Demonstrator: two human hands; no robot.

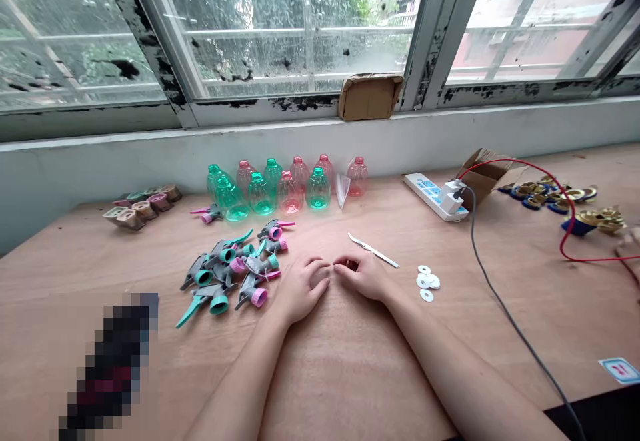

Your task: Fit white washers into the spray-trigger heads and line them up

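My left hand [306,288] rests on the wooden table [320,388], its fingers bent a little and its thumb apart from them. Close beside it is my right hand [367,276], fingers curled with thumb and fingertips meeting. Whether anything small is between those fingertips I cannot make out. Left of my left hand lies a pile of grey spray bottle trigger heads [225,271] with green or pink collars and levers. A white pair of tweezers [373,250] lies just beyond my right hand. Several white ring-shaped washers [424,281] lie to its right.
Clear green and pink bottles [263,194] stand in rows by the wall. A power strip [435,196] with plugs, a cardboard box [485,178] and gold-and-blue pieces [550,194] are at right. A grey cable [493,281] crosses the table. Small coloured blocks [145,208] sit back left.
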